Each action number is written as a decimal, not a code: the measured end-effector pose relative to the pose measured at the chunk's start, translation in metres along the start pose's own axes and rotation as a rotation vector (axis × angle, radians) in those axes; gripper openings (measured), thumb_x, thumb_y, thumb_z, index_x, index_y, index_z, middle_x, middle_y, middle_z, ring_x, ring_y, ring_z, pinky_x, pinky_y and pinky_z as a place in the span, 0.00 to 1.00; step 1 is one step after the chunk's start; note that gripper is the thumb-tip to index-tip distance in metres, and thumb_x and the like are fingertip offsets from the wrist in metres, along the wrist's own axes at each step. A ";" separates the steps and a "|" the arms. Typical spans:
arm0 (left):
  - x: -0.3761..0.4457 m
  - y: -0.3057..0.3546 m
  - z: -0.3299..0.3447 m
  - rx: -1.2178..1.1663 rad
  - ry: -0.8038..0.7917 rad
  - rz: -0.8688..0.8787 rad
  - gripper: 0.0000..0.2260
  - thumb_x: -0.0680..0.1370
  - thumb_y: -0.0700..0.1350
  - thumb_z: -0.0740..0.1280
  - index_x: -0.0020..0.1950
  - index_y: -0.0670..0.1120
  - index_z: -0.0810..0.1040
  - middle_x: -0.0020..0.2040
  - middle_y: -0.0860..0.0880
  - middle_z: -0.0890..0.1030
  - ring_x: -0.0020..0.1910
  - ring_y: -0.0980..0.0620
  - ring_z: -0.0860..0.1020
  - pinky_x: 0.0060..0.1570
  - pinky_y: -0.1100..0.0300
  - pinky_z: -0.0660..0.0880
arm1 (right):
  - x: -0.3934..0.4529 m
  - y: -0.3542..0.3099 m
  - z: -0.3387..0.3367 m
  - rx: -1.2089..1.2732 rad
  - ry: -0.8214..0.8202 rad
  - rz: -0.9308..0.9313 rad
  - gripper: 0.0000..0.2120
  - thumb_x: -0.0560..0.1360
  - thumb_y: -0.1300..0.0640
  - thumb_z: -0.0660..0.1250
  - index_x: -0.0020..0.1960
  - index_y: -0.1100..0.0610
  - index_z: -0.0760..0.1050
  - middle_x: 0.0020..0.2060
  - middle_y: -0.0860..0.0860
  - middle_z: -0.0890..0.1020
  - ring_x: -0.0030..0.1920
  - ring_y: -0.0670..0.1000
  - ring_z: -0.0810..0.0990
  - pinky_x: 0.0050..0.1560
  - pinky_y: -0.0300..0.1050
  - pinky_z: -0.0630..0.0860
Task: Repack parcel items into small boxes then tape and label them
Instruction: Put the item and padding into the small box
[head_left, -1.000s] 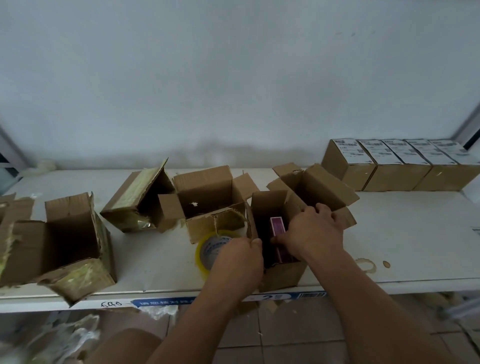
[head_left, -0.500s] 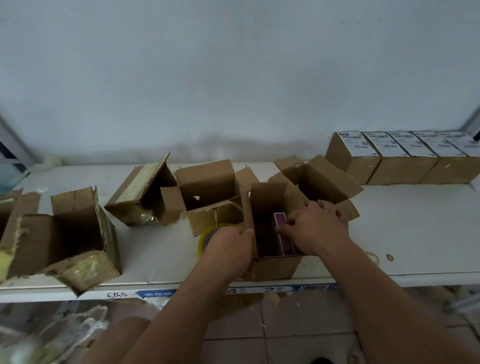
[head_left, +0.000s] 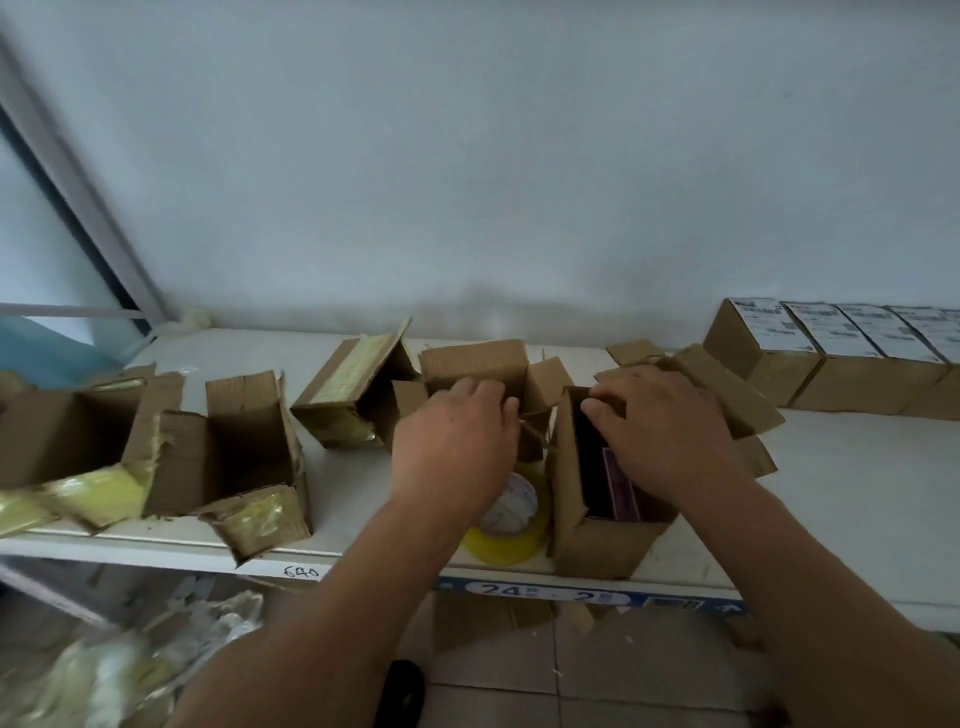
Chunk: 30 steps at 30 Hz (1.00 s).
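The right hand (head_left: 670, 431) is resting with relaxed fingers over the open small cardboard box (head_left: 597, 530) at the desk's (head_left: 857, 493) front edge, a purple item (head_left: 621, 491) inside. The left hand (head_left: 457, 441), fingers curled, is pinching a flap of the neighbouring open box (head_left: 475, 364), above the yellow tape roll (head_left: 506, 525).

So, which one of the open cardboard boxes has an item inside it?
The open box at the shelf's front edge, under the right hand, right of the tape roll. A pink item stands inside; no item shows in the others.

The left hand (head_left: 454, 441) is covering part of the yellow tape roll (head_left: 506, 525); printed white labels (head_left: 774, 325) are staying illegible, right edge cropping them.
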<state>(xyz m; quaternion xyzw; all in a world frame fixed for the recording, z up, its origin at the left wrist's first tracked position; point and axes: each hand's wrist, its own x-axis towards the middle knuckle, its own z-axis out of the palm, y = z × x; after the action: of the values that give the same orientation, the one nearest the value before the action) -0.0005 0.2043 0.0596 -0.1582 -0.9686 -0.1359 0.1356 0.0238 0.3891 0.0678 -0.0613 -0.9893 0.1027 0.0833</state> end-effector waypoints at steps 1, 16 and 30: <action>0.006 -0.007 -0.005 0.069 0.019 0.043 0.14 0.84 0.54 0.51 0.54 0.53 0.74 0.48 0.54 0.77 0.43 0.55 0.74 0.37 0.59 0.70 | 0.002 -0.010 0.000 -0.014 -0.005 -0.045 0.13 0.82 0.45 0.55 0.58 0.46 0.76 0.55 0.46 0.78 0.55 0.48 0.75 0.62 0.48 0.72; 0.083 -0.199 -0.051 0.517 0.026 0.228 0.11 0.83 0.50 0.53 0.54 0.49 0.74 0.51 0.51 0.78 0.47 0.49 0.77 0.40 0.55 0.71 | 0.125 -0.173 0.044 -0.064 -0.029 -0.333 0.13 0.82 0.48 0.55 0.56 0.48 0.78 0.50 0.47 0.79 0.48 0.49 0.77 0.42 0.45 0.70; 0.173 -0.278 0.006 0.473 -0.131 0.057 0.12 0.83 0.51 0.53 0.54 0.49 0.75 0.51 0.51 0.78 0.48 0.47 0.79 0.36 0.57 0.65 | 0.284 -0.233 0.101 0.035 -0.336 -0.172 0.17 0.78 0.46 0.65 0.57 0.57 0.80 0.54 0.52 0.81 0.54 0.54 0.79 0.56 0.49 0.76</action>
<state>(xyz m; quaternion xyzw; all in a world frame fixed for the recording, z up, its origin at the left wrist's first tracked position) -0.2547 -0.0008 0.0457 -0.1579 -0.9753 0.1093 0.1094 -0.2963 0.1823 0.0632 0.0430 -0.9889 0.1214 -0.0737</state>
